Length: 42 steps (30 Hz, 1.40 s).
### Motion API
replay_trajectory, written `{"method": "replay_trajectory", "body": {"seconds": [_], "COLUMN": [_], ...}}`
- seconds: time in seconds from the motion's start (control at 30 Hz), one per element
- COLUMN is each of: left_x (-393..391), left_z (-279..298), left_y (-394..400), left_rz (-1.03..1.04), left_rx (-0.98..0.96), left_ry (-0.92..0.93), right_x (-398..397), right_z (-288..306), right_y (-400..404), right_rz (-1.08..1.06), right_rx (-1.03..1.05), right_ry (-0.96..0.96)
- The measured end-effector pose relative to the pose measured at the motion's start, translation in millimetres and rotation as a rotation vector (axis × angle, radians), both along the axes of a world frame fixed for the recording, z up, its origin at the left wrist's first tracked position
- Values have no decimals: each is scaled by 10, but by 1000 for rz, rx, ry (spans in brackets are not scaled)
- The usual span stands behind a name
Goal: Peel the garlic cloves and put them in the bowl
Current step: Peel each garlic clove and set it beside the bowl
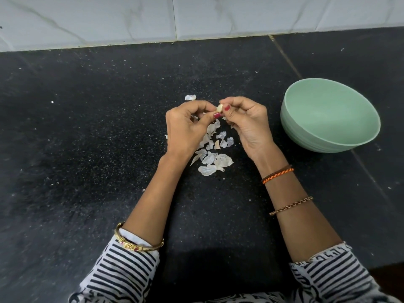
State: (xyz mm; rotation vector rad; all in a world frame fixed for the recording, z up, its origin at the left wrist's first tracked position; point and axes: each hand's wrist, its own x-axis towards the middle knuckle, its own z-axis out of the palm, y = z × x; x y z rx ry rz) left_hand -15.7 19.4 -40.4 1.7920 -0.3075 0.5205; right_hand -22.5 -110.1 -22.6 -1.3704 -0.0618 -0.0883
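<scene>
Now I am pinching 1 garlic clove (219, 108) between my left hand (185, 127) and right hand (247, 121), the bowl (328, 136) lying nearer my right.

bowl (306, 136): matt plastic | counter (87, 127): speckled stone | peels (209, 158): papery

Left hand (185, 125) and right hand (247, 121) raised together, fingertips curled, pinching

The bowl (330, 115) is pale mint green. The counter (87, 127) is black with fine white speckles, the peels (213, 158) papery white. Both sleeves (122, 272) carry black-and-white stripes (the nails (216, 115) are painted deep red). The wall (131, 16) is white, grey-veined.
</scene>
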Motion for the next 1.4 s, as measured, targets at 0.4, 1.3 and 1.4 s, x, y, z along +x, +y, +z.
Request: {"method": "replay_trajectory", "body": {"seconds": [0.4,1.3,1.4], "left_x": [24,14,24], "left_z": [-82,-2,-21], "left_y": [-2,15,15], "left_rz": [37,61,53], "left_rx": [264,187,194], "left_ry": [-185,-107,-110], "right_x": [9,-7,-3], "right_z": [9,-32,-60], "right_y": [21,102,106], "right_rz": [27,-128,-179], "right_rx": [20,139,67], "right_ry": [46,108,88]}}
